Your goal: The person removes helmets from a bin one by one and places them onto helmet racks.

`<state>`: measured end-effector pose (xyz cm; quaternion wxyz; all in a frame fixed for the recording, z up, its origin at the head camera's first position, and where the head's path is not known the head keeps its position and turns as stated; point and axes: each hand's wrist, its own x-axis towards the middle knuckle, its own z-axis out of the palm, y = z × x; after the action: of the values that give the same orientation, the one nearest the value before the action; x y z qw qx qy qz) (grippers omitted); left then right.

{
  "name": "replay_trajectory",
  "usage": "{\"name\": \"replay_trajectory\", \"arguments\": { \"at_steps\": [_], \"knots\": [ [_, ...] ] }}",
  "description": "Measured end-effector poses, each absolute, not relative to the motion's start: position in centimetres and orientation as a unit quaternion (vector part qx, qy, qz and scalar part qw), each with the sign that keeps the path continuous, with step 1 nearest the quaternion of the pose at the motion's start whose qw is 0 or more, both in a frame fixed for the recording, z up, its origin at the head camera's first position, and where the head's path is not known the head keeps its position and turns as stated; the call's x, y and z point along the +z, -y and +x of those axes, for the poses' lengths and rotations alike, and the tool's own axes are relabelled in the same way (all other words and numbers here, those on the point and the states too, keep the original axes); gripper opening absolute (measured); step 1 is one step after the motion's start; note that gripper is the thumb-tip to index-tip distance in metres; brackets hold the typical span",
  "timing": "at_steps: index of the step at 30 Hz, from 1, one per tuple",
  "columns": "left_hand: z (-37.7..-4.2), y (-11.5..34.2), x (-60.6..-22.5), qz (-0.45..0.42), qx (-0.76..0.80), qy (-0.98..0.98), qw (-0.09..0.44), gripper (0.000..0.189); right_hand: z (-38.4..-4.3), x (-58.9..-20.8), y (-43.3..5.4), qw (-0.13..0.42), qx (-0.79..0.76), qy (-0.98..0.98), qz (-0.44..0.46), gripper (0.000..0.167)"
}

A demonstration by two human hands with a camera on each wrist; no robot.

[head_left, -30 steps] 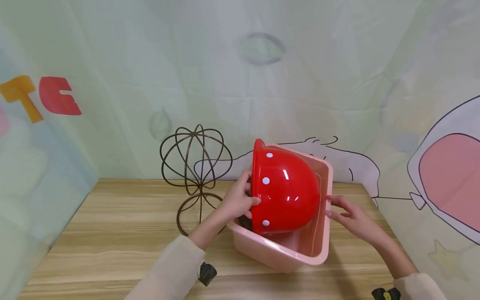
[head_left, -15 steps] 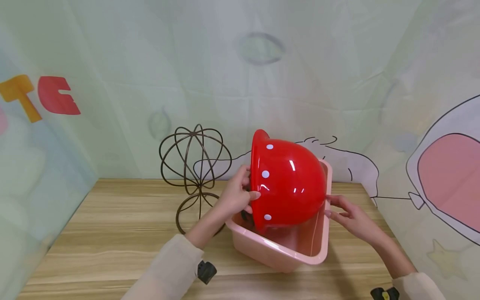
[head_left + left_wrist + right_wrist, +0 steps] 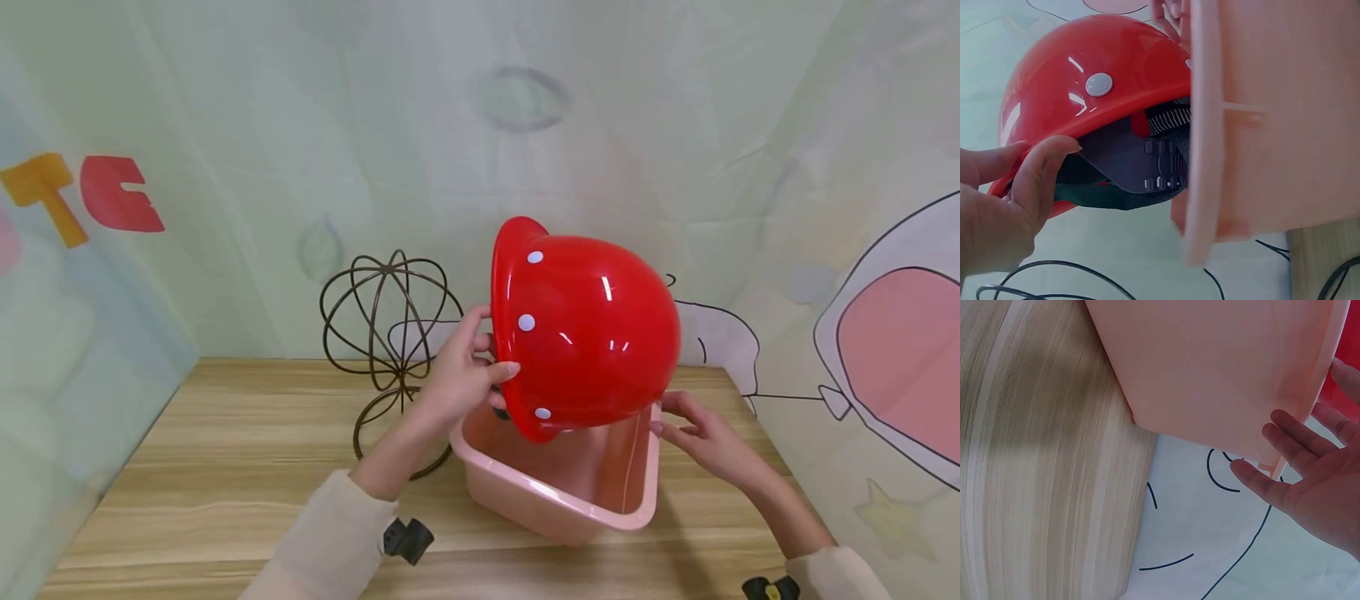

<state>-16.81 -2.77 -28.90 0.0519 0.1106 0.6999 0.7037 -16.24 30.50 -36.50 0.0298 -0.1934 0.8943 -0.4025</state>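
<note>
Tilted on its side over the pink plastic bin (image 3: 540,496) is a red hard hat (image 3: 592,329) with white dots. My left hand (image 3: 461,379) grips its brim, thumb on the outer shell and fingers at the inner side. Dark straps and a grey headband (image 3: 1132,156) show inside the hat in the left wrist view. At the bin's right rim is my right hand (image 3: 697,433), its fingertips touching the edge. Its fingers look spread and fairly straight along the outer wall in the right wrist view. The hat's crown hides the bin's back rim.
A dark wire stand (image 3: 390,367) with a globe-shaped top and ring base stands left of the bin, close behind my left forearm. Wooden tabletop (image 3: 225,467) lies under everything. A printed cloth backdrop (image 3: 420,167) hangs behind and at both sides.
My left hand has raised the hard hat up out of the bin and tipped it slightly, crown toward the right. The right hand and the bin stay in place.
</note>
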Motion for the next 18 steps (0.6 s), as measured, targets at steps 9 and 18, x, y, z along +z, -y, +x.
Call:
{"name": "replay_trajectory", "arguments": {
  "at_steps": [9,18],
  "knots": [
    [-16.5,4.2,-27.8,0.111,0.71,-0.695,0.021,0.056,-16.3,-36.6,-30.4,0.034,-0.4,-0.896,-0.189,0.045],
    [-15.9,6.2,-27.0,0.119,0.74,-0.662,0.012,0.055,-16.5,-36.6,-30.3,0.031,-0.39,-0.9,-0.194,0.046]
  ]
}}
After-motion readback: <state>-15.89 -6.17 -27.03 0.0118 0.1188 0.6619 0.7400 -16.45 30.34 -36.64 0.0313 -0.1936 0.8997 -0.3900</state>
